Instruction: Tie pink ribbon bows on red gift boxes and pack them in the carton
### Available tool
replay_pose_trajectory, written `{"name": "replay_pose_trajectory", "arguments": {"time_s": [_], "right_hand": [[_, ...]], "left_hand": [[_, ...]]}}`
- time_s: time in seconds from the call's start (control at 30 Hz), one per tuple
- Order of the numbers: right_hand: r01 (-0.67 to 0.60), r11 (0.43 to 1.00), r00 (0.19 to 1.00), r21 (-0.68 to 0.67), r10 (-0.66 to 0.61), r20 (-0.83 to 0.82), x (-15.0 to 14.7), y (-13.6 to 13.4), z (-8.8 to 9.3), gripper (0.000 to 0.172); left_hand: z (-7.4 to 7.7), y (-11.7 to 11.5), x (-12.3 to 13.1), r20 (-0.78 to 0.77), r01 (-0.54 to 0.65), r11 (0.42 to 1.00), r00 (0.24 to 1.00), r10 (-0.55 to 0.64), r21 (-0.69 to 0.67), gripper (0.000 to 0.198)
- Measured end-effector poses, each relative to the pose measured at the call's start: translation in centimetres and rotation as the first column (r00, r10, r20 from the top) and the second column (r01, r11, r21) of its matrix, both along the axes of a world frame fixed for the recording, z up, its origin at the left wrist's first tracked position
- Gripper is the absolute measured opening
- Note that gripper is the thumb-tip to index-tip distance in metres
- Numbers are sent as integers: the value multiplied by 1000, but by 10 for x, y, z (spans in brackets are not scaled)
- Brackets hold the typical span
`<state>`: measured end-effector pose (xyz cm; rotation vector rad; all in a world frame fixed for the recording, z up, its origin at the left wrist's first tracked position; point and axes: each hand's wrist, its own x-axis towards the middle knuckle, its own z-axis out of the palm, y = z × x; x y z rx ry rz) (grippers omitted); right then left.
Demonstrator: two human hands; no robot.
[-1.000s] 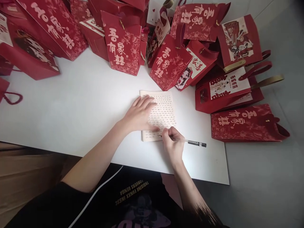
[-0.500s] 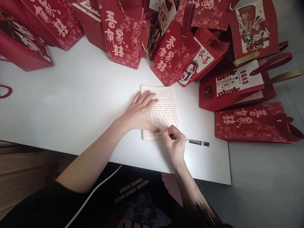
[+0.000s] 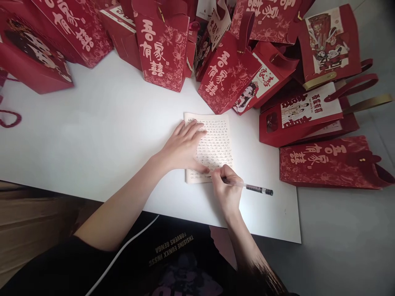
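A small lined notebook page (image 3: 217,139), filled with rows of handwriting, lies on the white board (image 3: 101,131). My left hand (image 3: 184,146) rests flat on the page's left half, fingers stretched out. My right hand (image 3: 226,188) is closed around a clear pen with a black grip (image 3: 254,189). The pen's tip touches the bottom lines of the page, near my left thumb.
Several red paper gift bags with white characters crowd the far edge, such as one upright bag (image 3: 162,45) and one tilted bag (image 3: 226,74). More red bags lie on the right, one flat on the grey floor (image 3: 328,162). A white cable (image 3: 123,250) crosses my dark shirt.
The view has shifted slightly. My right hand and the pen have edged a little along the bottom lines of the page. My left hand stays flat on the page.
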<state>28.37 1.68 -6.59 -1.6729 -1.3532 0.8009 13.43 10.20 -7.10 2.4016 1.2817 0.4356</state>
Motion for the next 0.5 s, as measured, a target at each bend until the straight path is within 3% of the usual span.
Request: {"name": "replay_pose_trajectory", "arguments": {"time_s": [0.1,0.2,0.27,0.43,0.5], "right_hand": [[88,996,987,-14,-89,-136,1,1,2,32],[252,968,925,-9,-243,-291,3,1,2,34],[298,954,906,29,-273,-324,3,0,0,36],[48,996,994,69,-41,-101,1,0,-5,36],[19,999,999,51,-17,-47,0,0,-5,35]], "left_hand": [[-2,0,0,-3,0,1000,1000,0,7,103],[-4,0,-1,-4,2,1000,1000,-2,29,104],[-4,0,-2,-10,-1,999,1000,2,39,102],[-4,-2,-3,-31,-25,999,999,27,48,102],[-4,-2,-2,-35,-27,998,999,29,50,100]]}}
